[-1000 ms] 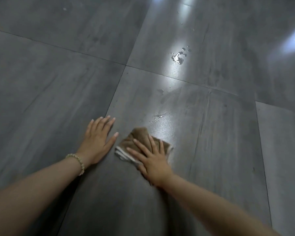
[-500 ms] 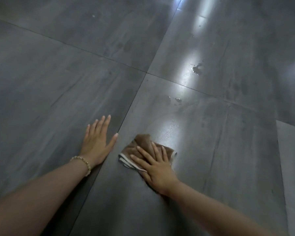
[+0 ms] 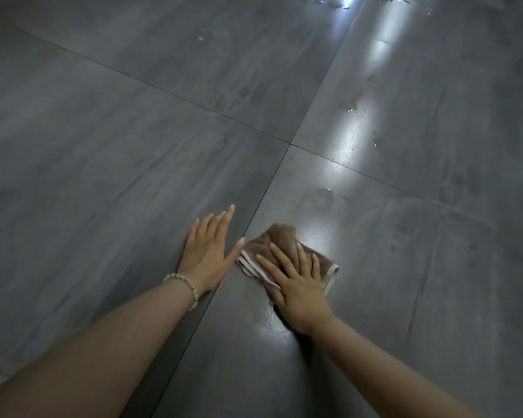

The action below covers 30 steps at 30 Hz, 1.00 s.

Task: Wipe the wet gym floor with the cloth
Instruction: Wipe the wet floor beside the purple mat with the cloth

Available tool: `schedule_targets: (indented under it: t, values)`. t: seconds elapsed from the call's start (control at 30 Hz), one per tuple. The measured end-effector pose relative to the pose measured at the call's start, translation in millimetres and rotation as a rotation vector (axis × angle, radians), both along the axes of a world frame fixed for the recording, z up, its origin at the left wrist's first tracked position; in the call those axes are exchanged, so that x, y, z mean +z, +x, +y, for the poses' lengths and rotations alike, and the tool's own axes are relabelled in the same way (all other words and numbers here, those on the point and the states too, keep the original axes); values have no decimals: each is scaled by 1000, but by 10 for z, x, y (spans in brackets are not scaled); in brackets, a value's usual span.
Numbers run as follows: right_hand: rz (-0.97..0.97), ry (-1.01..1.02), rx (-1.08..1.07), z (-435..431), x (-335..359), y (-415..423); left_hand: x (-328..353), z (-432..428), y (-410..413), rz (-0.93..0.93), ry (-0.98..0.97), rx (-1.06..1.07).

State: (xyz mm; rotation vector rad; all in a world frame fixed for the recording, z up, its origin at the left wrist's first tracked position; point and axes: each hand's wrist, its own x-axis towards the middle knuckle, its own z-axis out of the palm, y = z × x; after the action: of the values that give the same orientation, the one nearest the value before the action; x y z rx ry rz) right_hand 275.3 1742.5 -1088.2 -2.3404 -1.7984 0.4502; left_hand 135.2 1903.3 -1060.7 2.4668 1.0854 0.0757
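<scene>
Fingers (image 3: 287,260) of the right hand (image 3: 299,289) are pressing flat, straight, on the folded brown cloth (image 3: 284,236) lying on glossy grey floor (image 3: 405,267) tiles; the left hand (image 3: 207,254) is resting open alongside.

The right hand (image 3: 296,285) lies flat on the cloth (image 3: 284,236), fingers straight and slightly spread, with its forearm running back to the lower right. The left hand (image 3: 207,254) rests palm-down just left of the cloth, fingers together, thumb splayed toward it (a bead bracelet (image 3: 183,286) circles that wrist), forearm stretched back.
</scene>
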Motion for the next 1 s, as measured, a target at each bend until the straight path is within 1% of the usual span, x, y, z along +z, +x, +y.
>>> schedule_targets:
  t: [0.07, 0.13, 0.17, 0.23, 0.3, 0.37, 0.4, 0.47, 0.53, 0.57, 0.63, 0.7, 0.73, 0.77, 0.87, 0.93, 1.0]
  values:
    - [-22, -7, -69, 369, 36, 173, 30, 31, 68, -9, 14, -2]
    - [-59, -102, -143, 635, 74, 446, 46, 34, 121, 14, 1, 7]
    - [-65, -140, -171, 692, 81, 567, 46, 22, 140, 26, 2, 13]
    - [-59, -142, -205, 660, 106, 692, 25, 3, 167, 36, 63, 12]
    - [-78, -86, -149, 474, 100, 582, -25, 9, 179, 29, 105, 14]
    - [-78, -15, -13, 296, 43, 322, -60, 24, 190, 7, 129, 29]
    - [-70, -2, 43, 286, 7, 241, -74, 28, 196, 0, 137, 36]
    - [-32, -10, 63, 499, -16, 262, -99, 14, 203, -8, 145, 38]
    - [-53, -5, -35, 850, 7, 488, -121, -4, 207, -24, 157, 44]
    - [-58, -39, -108, 1012, 17, 658, -125, -9, 205, -31, 152, 52]
    - [-9, -125, -297, 1220, 59, 1021, -118, -5, 196, -42, 144, 48]
    - [45, -153, -393, 1237, 135, 1151, -97, 41, 191, -62, 154, 34]
    - [40, -153, -377, 1175, 151, 1067, -88, 71, 176, -71, 150, 22]
    - [8, -142, -313, 1070, 149, 893, -81, 96, 159, -79, 145, 12]
    - [-38, 4, -44, 602, 83, 292, -55, 168, 149, -115, 140, 34]
    - [-13, -6, -3, 644, 60, 359, -38, 239, 160, -147, 124, 76]
    - [-40, -53, -101, 1017, 47, 722, -27, 287, 200, -166, 118, 71]
